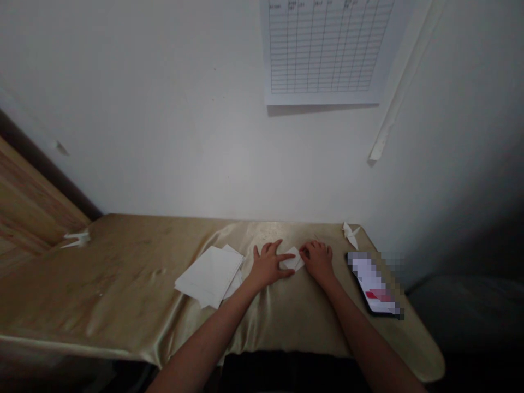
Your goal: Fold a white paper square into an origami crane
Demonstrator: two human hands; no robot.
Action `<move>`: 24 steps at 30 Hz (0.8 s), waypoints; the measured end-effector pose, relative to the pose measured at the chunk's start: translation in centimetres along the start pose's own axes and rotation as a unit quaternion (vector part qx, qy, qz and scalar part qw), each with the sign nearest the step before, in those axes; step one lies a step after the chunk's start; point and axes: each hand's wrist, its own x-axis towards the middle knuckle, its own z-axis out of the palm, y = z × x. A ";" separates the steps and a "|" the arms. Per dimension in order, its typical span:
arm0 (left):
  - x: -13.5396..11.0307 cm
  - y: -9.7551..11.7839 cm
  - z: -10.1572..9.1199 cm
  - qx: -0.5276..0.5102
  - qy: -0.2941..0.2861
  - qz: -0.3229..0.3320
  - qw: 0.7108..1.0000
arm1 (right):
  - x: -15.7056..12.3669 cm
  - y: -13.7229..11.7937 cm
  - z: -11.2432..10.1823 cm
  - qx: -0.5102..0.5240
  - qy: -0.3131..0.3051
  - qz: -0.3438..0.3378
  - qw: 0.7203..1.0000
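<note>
A small folded piece of white paper (293,258) lies on the satin-covered table between my hands. My left hand (267,265) is spread out, with thumb and forefinger resting on the paper's left part and the other fingers apart. The fingers of my right hand (319,260) are curled, and thumb and forefinger pinch the paper's right edge. Just left of my left hand is a loose stack of white paper sheets (210,275).
A folded paper crane (350,234) sits at the back right, above a phone (374,286) with its screen lit. Another folded white paper piece (77,238) lies at the far left. Behind the gold tablecloth (123,273) rises a wall with a printed chart (323,54).
</note>
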 end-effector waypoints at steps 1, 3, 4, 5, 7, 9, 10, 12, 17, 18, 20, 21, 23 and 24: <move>0.0 0.0 0.0 0.001 0.002 0.000 1.000 | 0.0 0.1 -0.1 0.004 0.000 -0.004 1.000; 0.0 -0.1 0.1 0.002 0.007 0.002 1.000 | -0.1 0.2 -0.2 0.010 0.000 -0.012 1.000; 0.0 -0.2 0.2 0.002 0.008 0.003 1.000 | -0.1 0.2 -0.2 0.010 0.000 -0.017 1.000; 0.0 -0.2 0.2 0.003 0.008 0.003 1.000 | -0.2 0.2 -0.3 0.009 0.000 -0.021 1.000; 0.0 -0.3 0.3 0.003 0.006 0.002 1.000 | -0.4 0.3 -0.4 0.004 -0.001 -0.031 0.999; 0.0 -0.3 0.3 0.005 0.004 -0.001 1.000 | -0.5 0.4 -0.4 0.001 -0.005 -0.039 0.999; 0.0 -0.3 0.3 0.006 0.003 -0.002 1.000 | -0.5 0.4 -0.4 0.001 -0.008 -0.043 0.999; 0.0 -0.2 0.3 0.007 0.002 -0.004 1.000 | -0.6 0.6 -0.5 -0.001 -0.014 -0.049 0.999; -0.1 -0.1 0.2 0.004 -0.004 -0.008 1.000 | -0.6 0.9 -0.6 0.005 -0.037 -0.051 0.998; -0.1 -0.1 0.2 0.003 -0.004 -0.007 1.000 | -0.6 0.9 -0.6 0.010 -0.042 -0.049 0.998; -0.1 -0.1 0.2 0.002 -0.002 -0.009 1.000 | -0.6 1.0 -0.6 0.018 -0.046 -0.048 0.998; -0.1 -0.1 0.2 0.001 -0.001 -0.009 1.000 | -0.6 1.0 -0.6 0.021 -0.048 -0.049 0.997; -0.1 -0.1 0.2 0.000 0.000 -0.009 1.000 | -0.7 1.1 -0.7 0.025 -0.053 -0.053 0.997; -0.1 -0.1 0.2 -0.001 0.001 -0.008 1.000 | -0.7 1.1 -0.7 0.026 -0.056 -0.056 0.997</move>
